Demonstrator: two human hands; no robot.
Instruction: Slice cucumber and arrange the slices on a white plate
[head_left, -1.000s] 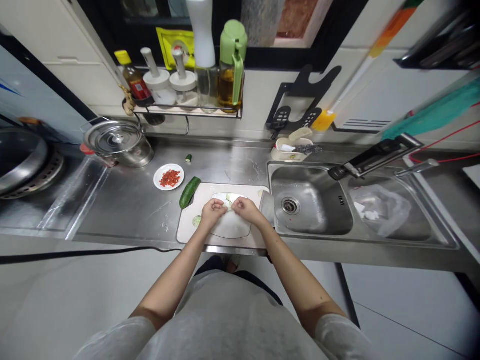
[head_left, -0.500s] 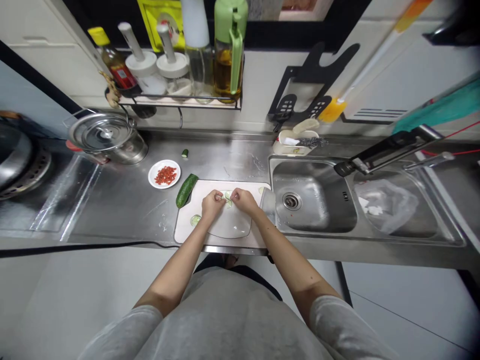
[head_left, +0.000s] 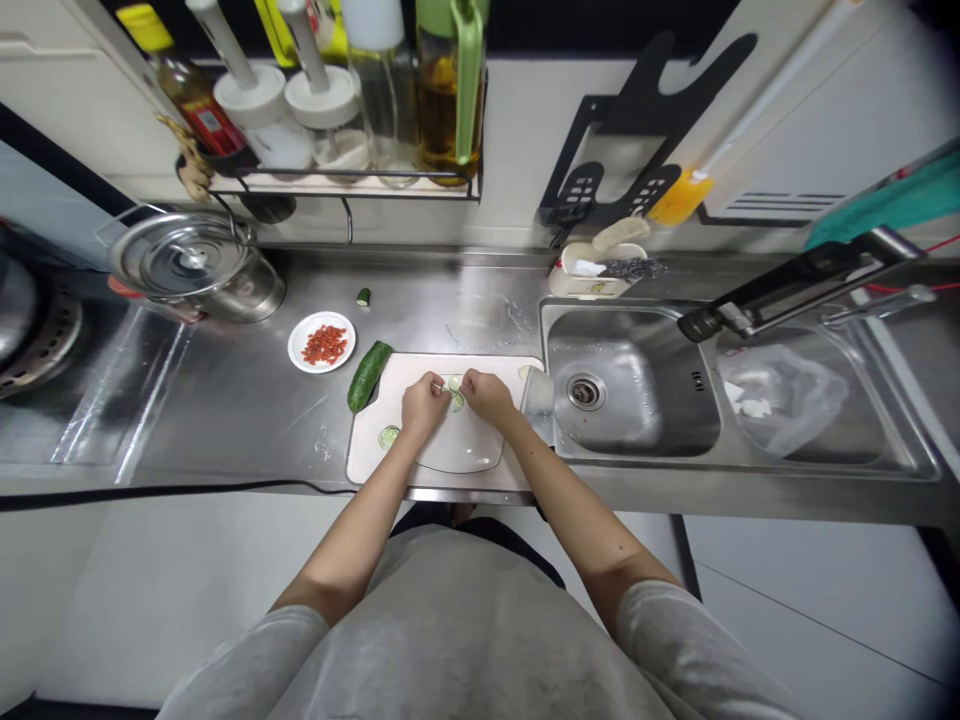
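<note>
Along the stainless-steel counter [head_left: 420, 320], pinching cucumber slices [head_left: 457, 402] with left hand [head_left: 426, 405] and right hand [head_left: 487, 398] at twelve o'clock on the cutting board [head_left: 371, 465]; apparently few cut, with long cucumber piece [head_left: 369, 376] unsliced at ten o'clock.

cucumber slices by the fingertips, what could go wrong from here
The thin slices between the left hand and the right hand could tear if handled roughly. What looks like a blade lies across the right edge of the board, beside the sink; the right arm might knock it. The cucumber lies at the board's left edge and might roll if bumped.
</note>
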